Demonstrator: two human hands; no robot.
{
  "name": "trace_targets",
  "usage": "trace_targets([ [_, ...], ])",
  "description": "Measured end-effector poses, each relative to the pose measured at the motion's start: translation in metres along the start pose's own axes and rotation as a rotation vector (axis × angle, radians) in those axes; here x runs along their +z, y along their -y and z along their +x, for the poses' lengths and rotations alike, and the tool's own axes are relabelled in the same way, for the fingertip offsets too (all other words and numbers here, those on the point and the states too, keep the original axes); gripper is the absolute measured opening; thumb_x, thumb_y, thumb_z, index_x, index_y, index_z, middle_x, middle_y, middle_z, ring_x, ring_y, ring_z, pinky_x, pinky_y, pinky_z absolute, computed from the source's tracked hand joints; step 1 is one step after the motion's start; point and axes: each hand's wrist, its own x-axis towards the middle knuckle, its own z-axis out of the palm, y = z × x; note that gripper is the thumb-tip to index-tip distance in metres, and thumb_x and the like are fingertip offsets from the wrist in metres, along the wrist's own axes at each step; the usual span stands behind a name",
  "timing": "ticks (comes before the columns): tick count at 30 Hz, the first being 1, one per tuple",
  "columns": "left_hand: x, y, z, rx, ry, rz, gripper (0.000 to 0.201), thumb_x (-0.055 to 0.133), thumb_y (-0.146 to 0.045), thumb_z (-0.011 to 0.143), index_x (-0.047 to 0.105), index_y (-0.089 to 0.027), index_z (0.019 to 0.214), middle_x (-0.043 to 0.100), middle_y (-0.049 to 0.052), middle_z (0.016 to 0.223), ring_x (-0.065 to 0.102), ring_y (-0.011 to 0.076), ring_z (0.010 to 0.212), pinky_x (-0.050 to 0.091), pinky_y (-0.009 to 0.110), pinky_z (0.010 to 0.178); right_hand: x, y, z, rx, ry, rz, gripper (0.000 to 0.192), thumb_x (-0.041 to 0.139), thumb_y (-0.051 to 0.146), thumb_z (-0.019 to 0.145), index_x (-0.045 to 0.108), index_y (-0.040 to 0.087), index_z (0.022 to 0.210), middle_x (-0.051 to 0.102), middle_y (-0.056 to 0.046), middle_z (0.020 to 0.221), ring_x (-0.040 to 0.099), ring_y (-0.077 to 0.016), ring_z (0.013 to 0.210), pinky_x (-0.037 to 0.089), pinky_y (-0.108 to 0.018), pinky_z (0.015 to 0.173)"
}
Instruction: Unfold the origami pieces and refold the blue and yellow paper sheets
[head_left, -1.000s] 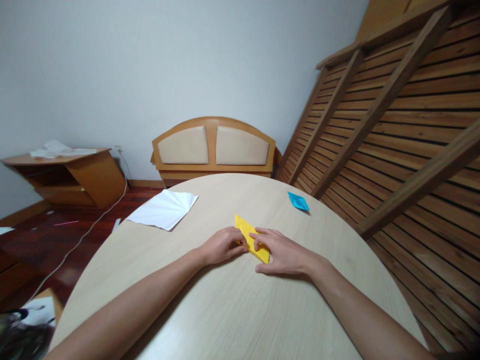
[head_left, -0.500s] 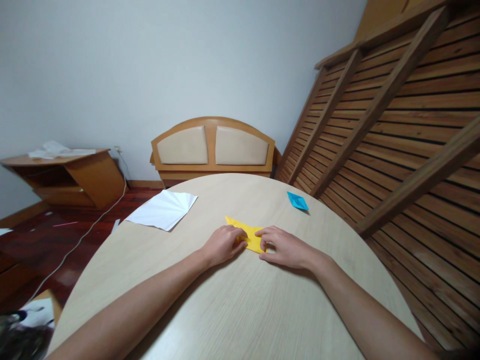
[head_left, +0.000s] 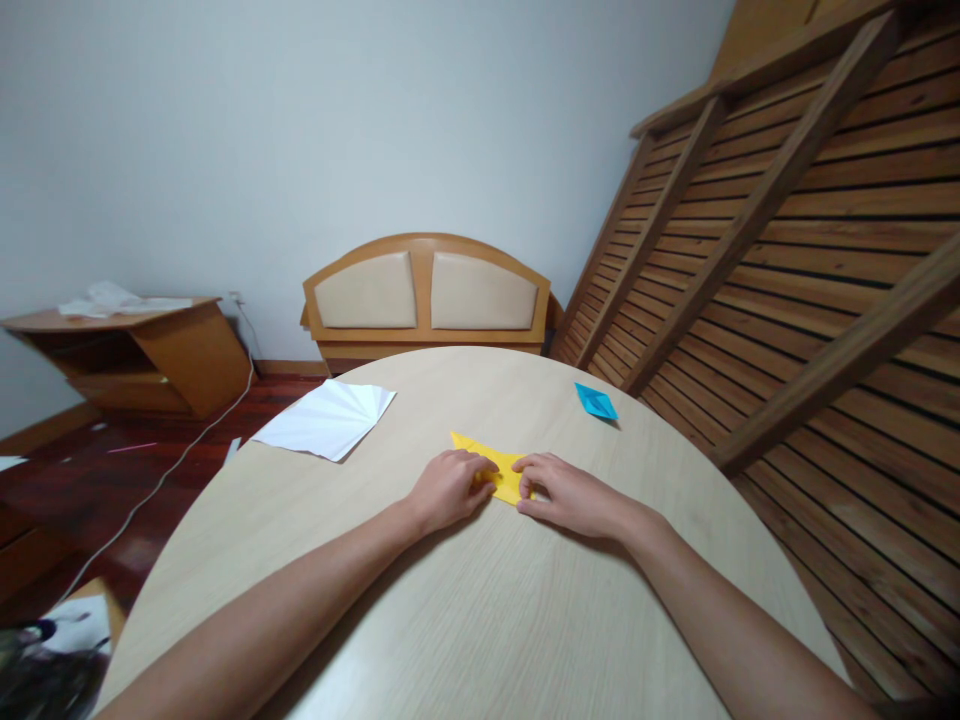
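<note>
A folded piece of yellow paper (head_left: 508,482) lies on the round wooden table (head_left: 480,610), with one pointed corner sticking out to the upper left. My left hand (head_left: 451,488) is closed on its left part, fingers curled and thumb near its lower edge. Over the right end, my right hand (head_left: 566,495) pinches the paper between curled fingers and thumb. Both hands hide parts of the folds. Farther back on the right sits a small blue folded paper (head_left: 597,402), touched by neither hand.
A creased white sheet (head_left: 322,422) rests at the table's left edge. Beyond the table stand a headboard (head_left: 426,290) and, on the left, a low cabinet (head_left: 184,355) with crumpled white material on top. Wooden slats (head_left: 750,250) lean along the right side. A cable (head_left: 165,485) crosses the floor.
Hardly anything differs. The fingertips of both hands have shifted very slightly on the yellow paper, which stays in the same place.
</note>
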Motion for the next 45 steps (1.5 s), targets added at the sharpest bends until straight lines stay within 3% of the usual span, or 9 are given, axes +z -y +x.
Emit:
trace_targets([
  [4, 0.002, 0.002, 0.0, -0.007, -0.005, 0.008, 0.025, 0.058, -0.023, 0.088, 0.067, -0.02, 0.111, 0.074, 0.007, 0.103, 0.068, 0.0236, 0.094, 0.052, 0.035, 0.085, -0.001, 0.002, 0.001, -0.051, -0.006, -0.01, 0.014, 0.064, 0.032, 0.087, 0.064, 0.023, 0.099, 0.066, -0.005, 0.11, 0.058, -0.0235, 0.108, 0.044, -0.037, 0.097],
  [14, 0.006, 0.005, 0.0, -0.029, -0.031, -0.046, 0.028, 0.058, -0.022, 0.087, 0.066, -0.019, 0.114, 0.073, 0.008, 0.105, 0.067, 0.0231, 0.094, 0.053, 0.035, 0.086, -0.006, 0.007, 0.001, -0.076, 0.08, -0.147, 0.028, 0.059, 0.031, 0.092, 0.07, 0.027, 0.117, 0.065, -0.008, 0.129, 0.058, -0.0267, 0.118, 0.041, -0.042, 0.104],
  [21, 0.008, 0.004, -0.001, -0.034, -0.057, -0.023, 0.025, 0.055, -0.02, 0.088, 0.067, -0.018, 0.11, 0.072, 0.009, 0.104, 0.066, 0.0232, 0.093, 0.052, 0.034, 0.084, -0.009, 0.014, -0.004, -0.101, 0.13, -0.258, 0.032, 0.054, 0.025, 0.091, 0.07, 0.026, 0.119, 0.066, -0.009, 0.129, 0.062, -0.0282, 0.116, 0.044, -0.042, 0.101],
  [28, 0.008, 0.001, -0.001, -0.099, -0.069, 0.016, 0.022, 0.057, -0.022, 0.088, 0.069, -0.019, 0.106, 0.071, 0.008, 0.102, 0.066, 0.021, 0.088, 0.052, 0.03, 0.077, -0.002, 0.009, -0.026, -0.076, 0.07, -0.232, 0.049, 0.057, 0.036, 0.089, 0.057, 0.024, 0.137, 0.054, -0.009, 0.143, 0.049, -0.027, 0.132, 0.034, -0.043, 0.112],
  [45, 0.009, 0.001, 0.0, -0.077, -0.085, 0.009, 0.021, 0.056, -0.016, 0.086, 0.068, -0.02, 0.102, 0.066, 0.006, 0.106, 0.064, 0.0193, 0.091, 0.05, 0.028, 0.079, 0.004, 0.022, -0.028, -0.164, 0.03, -0.341, 0.048, 0.059, 0.033, 0.085, 0.059, 0.027, 0.132, 0.06, -0.01, 0.13, 0.052, -0.0289, 0.122, 0.036, -0.047, 0.106],
])
